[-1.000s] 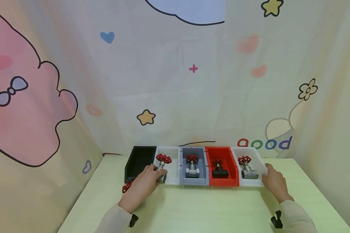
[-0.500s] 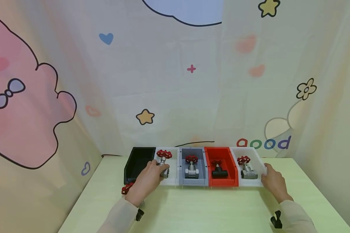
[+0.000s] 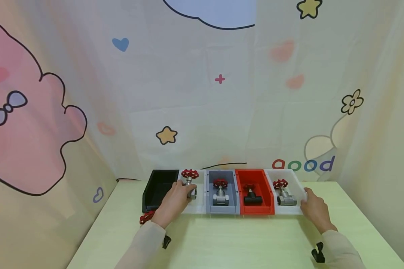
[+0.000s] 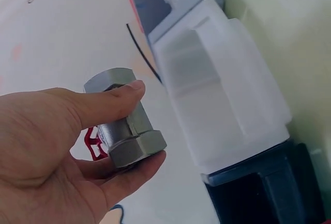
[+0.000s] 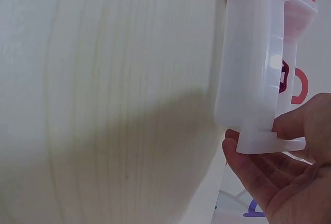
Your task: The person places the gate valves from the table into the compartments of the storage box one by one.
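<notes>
Left hand (image 3: 173,200) clamped on a valve (image 3: 193,193), held near upright, handwheel (image 3: 190,173) uppermost, at the white bin (image 4: 256,84) just beyond that hand; contact with it not determinable; right hand (image 3: 317,210), well apart and farther from this valve, grips the end bin (image 5: 248,69) by its outer edge

The pale, faintly grained bench (image 3: 235,243) carried a close row of bins, left to right: a black bin (image 3: 161,188), a white bin (image 3: 200,192), a grey bin (image 3: 223,210), a red bin (image 3: 257,210) and a second white bin (image 3: 289,177). A red handwheel (image 3: 146,217) showed by the black one's near edge, partly hidden.
</notes>
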`<state>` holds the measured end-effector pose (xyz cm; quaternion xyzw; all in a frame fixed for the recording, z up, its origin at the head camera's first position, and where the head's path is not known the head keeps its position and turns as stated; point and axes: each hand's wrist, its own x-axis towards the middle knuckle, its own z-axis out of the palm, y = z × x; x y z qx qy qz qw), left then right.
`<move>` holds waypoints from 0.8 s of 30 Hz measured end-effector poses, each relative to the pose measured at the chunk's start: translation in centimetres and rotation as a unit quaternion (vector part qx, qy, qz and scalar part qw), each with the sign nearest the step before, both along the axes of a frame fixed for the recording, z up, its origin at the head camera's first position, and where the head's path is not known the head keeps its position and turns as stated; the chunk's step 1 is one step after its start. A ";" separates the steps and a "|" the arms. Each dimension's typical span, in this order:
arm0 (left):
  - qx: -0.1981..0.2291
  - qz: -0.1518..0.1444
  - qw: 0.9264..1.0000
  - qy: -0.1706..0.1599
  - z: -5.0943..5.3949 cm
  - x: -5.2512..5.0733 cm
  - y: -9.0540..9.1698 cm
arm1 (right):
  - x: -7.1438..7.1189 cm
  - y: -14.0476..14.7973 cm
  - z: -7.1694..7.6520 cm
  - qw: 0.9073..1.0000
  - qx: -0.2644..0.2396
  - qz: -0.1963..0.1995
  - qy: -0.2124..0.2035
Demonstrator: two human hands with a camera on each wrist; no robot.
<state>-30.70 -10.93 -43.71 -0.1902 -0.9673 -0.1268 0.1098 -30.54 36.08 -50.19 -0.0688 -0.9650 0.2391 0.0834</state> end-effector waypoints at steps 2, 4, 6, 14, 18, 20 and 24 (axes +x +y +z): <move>0.002 0.006 1.000 -0.008 -0.3 -0.4 0.1 | 0.0 -0.1 0.0 1.000 0.000 0.000 -0.001; 0.006 0.009 1.000 -0.012 -0.6 -0.7 0.2 | 0.0 -0.1 0.0 1.000 0.001 0.000 -0.001; 0.008 0.010 1.000 -0.012 -0.9 -1.0 0.2 | 0.0 -0.1 0.1 1.000 -0.001 -0.001 -0.001; 0.004 0.002 1.000 -0.017 -2.1 -1.7 0.5 | 0.1 -0.1 -0.3 1.000 -0.002 -0.007 -0.015; 0.003 0.003 1.000 -0.022 -2.2 -2.0 0.7 | 0.1 -0.1 -0.2 1.000 -0.003 -0.007 -0.006; 0.000 0.004 1.000 -0.023 -2.3 -2.3 0.8 | 0.0 0.0 0.0 1.000 -0.004 -0.008 -0.009; -0.006 0.007 1.000 -0.025 -2.6 -2.6 0.8 | -0.1 0.0 0.1 1.000 -0.007 -0.008 -0.015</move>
